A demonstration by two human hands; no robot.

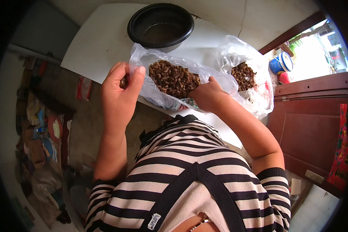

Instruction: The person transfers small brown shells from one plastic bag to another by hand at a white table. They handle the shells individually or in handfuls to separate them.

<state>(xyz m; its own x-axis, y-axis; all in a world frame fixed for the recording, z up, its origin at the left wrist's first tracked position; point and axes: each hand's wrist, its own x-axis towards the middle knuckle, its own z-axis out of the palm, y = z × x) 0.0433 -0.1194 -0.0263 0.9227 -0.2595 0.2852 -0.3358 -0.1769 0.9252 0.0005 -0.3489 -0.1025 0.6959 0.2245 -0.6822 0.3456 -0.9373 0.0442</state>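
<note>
A clear plastic bag (174,62) lies spread open on the white table, holding many small, dark brown, wrinkled dried pieces (174,79) whose kind I cannot tell. My left hand (119,90) grips the bag's left rim between thumb and fingers. Something brown shows in the curl of those fingers. At the bag's right side my right hand (208,95) reaches in, its fingertips at the edge of the pieces and partly hidden. Whether it holds any is unclear. A second plastic bag (230,55) with similar brown pieces (243,76) stands to the right.
A black basin (161,40) stands at the back of the white table (98,37). On the right are a dark red door (304,124) and a blue-and-white bucket (281,63) by the bright doorway. Boxes and bags (46,179) clutter the floor at left.
</note>
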